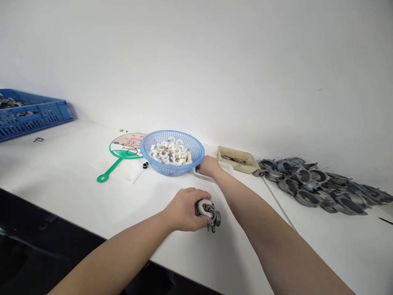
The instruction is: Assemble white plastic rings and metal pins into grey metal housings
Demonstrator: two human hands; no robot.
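My left hand (pixel 188 209) is wrapped round a grey metal carburetor (pixel 217 219), which has a white ring-shaped float (pixel 205 207) and brass parts on its upper face. It is held over the near part of the table. Farther back, my right hand (pixel 210 167) reaches down into a shallow white tray (pixel 226 167), right beside a blue mesh basket (pixel 172 169). The right fingers are mostly hidden, so I cannot see what they touch. Many white floats (pixel 172 151) fill the basket.
A heap of grey metal bowls (pixel 307 176) lies at right. Behind the right wrist is a cream box (pixel 251 164) of small parts; a thin rod (pixel 278 200) lies nearby. At left are a green-handled fan (pixel 113 169) and a blue crate (pixel 37 116) of metal parts.
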